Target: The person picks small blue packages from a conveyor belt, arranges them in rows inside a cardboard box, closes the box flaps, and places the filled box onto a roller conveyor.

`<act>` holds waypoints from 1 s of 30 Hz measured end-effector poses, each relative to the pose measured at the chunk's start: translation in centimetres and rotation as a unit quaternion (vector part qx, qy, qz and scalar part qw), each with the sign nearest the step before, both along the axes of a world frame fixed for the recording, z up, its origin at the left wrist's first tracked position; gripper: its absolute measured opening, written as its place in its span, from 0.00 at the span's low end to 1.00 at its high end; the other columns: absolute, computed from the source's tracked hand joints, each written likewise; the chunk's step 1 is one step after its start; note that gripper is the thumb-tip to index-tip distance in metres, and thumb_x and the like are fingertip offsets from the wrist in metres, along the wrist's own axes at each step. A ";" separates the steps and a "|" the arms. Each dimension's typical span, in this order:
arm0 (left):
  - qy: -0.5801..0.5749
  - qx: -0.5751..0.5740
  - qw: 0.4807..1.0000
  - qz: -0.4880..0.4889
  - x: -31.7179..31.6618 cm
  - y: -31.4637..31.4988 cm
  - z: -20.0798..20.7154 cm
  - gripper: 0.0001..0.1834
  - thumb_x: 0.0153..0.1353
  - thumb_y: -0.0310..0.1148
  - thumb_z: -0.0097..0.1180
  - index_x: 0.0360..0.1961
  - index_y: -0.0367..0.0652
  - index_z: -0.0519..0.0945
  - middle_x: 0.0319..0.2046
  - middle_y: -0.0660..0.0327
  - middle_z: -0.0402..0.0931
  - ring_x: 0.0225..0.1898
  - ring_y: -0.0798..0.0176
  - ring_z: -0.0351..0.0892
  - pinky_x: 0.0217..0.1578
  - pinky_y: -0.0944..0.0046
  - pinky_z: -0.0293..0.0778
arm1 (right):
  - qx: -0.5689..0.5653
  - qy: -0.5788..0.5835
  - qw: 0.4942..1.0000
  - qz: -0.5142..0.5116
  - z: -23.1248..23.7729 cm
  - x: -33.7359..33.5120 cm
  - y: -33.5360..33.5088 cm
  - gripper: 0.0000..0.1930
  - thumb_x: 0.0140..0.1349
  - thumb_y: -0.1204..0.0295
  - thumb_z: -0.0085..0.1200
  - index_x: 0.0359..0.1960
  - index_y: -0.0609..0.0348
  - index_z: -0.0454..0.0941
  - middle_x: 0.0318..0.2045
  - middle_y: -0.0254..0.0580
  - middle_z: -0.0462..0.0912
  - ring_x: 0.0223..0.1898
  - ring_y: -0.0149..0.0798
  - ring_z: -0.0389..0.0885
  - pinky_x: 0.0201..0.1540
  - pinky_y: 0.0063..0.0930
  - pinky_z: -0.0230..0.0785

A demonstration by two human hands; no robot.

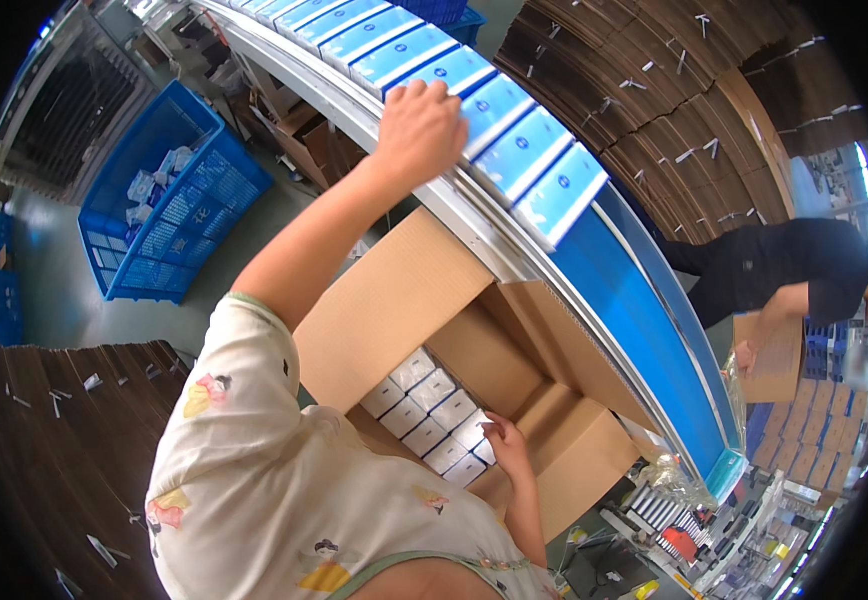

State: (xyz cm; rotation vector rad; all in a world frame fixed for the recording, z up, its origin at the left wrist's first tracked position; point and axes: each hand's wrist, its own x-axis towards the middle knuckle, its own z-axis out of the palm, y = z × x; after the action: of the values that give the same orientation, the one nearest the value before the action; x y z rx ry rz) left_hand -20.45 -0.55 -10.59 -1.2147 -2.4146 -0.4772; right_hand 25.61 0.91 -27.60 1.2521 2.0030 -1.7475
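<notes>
A row of blue-and-white wrapped packs (524,142) lies side by side along the conveyor. My left hand (419,130) reaches up to this row, its fingers curled over the near end of one pack; the fingertips are partly hidden. Below the conveyor stands an open cardboard carton (394,300) with its flaps spread. Inside it, several white-ended packs (424,407) stand in tight rows. My right hand (507,447) is in the carton with its fingers bent at the corner of a white pack (471,428) at the right end of the rows.
The blue conveyor belt (619,290) curves past the carton, edged by a metal rail (484,240). A blue crate (179,230) with loose packs stands at left. Flattened cardboard stacks (644,100) rise behind the conveyor, others (54,440) at lower left. A person in dark clothes (784,270) bends at right.
</notes>
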 end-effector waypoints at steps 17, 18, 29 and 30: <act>-0.319 -0.099 0.935 -0.114 1.6 7.6 0.7 0.55 0.40 0.66 0.56 0.56 0.28 0.57 0.41 0.39 0.72 0.43 0.47 0.76 0.41 0.60 0.73 | 0.321 0.106 0.917 -0.213 17.9 -11.9 17.6 0.25 0.55 0.61 0.54 0.47 0.69 0.67 0.40 0.47 0.76 0.41 0.34 0.74 0.45 0.25 0.65; -0.323 -0.120 0.930 -0.126 3.5 8.6 0.5 0.56 0.39 0.66 0.57 0.56 0.27 0.56 0.41 0.38 0.72 0.43 0.47 0.76 0.41 0.59 0.73 | 0.332 0.035 0.921 -0.198 16.5 -12.1 19.6 0.29 0.53 0.56 0.56 0.48 0.69 0.67 0.40 0.46 0.76 0.41 0.32 0.73 0.45 0.25 0.64; -0.295 0.169 0.899 -0.274 7.2 5.9 4.9 0.58 0.32 0.60 0.66 0.58 0.33 0.53 0.39 0.41 0.73 0.39 0.47 0.77 0.39 0.60 0.75 | 0.403 0.296 0.816 -0.291 22.0 -8.1 15.5 0.34 0.48 0.60 0.61 0.52 0.66 0.60 0.45 0.46 0.70 0.43 0.34 0.70 0.48 0.27 0.63; -0.294 0.176 0.898 -0.276 8.5 4.6 6.0 0.58 0.31 0.57 0.69 0.57 0.32 0.53 0.41 0.42 0.71 0.41 0.50 0.76 0.41 0.61 0.73 | 0.440 0.325 0.783 -0.295 22.8 -7.1 14.2 0.34 0.49 0.62 0.60 0.54 0.66 0.58 0.46 0.46 0.69 0.43 0.34 0.70 0.48 0.28 0.63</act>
State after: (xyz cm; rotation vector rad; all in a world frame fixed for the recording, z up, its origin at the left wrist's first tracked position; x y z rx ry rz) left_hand -11.90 4.06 -4.56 -1.7591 -2.2117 -1.5772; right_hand 18.50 15.15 -4.79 1.8643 3.3931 -1.6127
